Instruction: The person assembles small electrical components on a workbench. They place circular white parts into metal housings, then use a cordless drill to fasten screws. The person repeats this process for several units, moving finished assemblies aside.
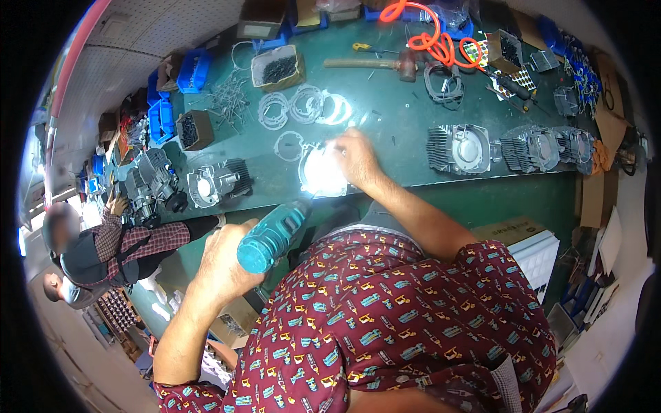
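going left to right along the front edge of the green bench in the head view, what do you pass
finned cylinder → bright metal cover under the right hand → finned head → row of finned heads

L hand [227, 258] fist-curled, arm bent; R hand [357, 158] reached fwd, fingers down.

- Teal power driver [270, 237], just off the dark green bench [385, 131].
- Maroon patterned shirt [385, 323] below the bench.
- Orange coiled hose [430, 38] at the bench's far side.
- Blue bins [193, 69] on its left end.
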Available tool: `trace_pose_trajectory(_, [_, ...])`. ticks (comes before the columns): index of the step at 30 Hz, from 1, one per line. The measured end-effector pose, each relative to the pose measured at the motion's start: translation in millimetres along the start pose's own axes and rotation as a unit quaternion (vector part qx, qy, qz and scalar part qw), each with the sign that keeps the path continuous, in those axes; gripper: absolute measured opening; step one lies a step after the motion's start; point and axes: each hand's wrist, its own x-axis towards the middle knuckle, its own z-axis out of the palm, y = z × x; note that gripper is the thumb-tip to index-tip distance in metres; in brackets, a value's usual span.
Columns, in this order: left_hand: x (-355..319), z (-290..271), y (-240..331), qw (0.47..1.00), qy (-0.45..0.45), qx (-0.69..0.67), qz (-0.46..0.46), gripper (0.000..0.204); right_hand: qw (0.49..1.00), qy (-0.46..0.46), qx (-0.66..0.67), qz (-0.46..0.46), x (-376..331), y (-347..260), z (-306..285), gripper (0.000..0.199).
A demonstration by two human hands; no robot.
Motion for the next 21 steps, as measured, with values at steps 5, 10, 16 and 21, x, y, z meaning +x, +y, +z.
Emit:
trace_pose_trajectory(5, [-3.4, 15.2, -3.6, 0.993, 0.051, -0.110, -0.009, 0.026, 1.000, -0.005, 0.010, 0.018, -2.6, -2.9, 3.4, 0.019])
trace_pose_trajectory(10, [0.2, 13.8, 6.0, 0.999, 0.027, -0.001, -0.022, 0.029, 1.000, -0.004, 0.011, -0.013, -1.0, 1.1, 0.8, 0.019])
trace_pose_trajectory(16, [-9.4, 17.5, 2.3, 0.999, 0.049, -0.011, 0.015, 0.031, 0.999, 0.000, 0.004, -0.035, 2.0, 1.3, 3.6, 0.020])
trace_pose_trajectory(21, [-20.6, 21.9, -10.6, 0.990, 0.070, -0.119, 0.020, 0.033, 1.000, 0.021, 0.011, -0.012, 7.4, 6.7, -6.2, 0.028])
